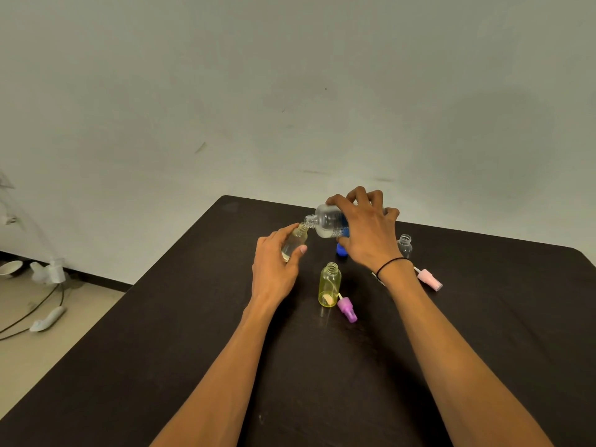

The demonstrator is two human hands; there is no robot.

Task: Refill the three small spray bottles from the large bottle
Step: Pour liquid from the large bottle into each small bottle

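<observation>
My right hand (367, 230) grips the large clear bottle (327, 222), tipped on its side with its open neck pointing left. Its mouth meets the mouth of a small clear bottle (295, 241), which my left hand (274, 269) holds tilted. A small yellow bottle (329, 284) stands open and upright on the dark table (161, 350) between my hands. A third small clear bottle (405, 245) stands open to the right of my right wrist.
A purple spray cap (347, 309) lies beside the yellow bottle and a pink spray cap (429, 279) lies at the right. A blue cap (341, 250) sits under the large bottle. A wall rises behind the table; cables and white items lie on the floor at left.
</observation>
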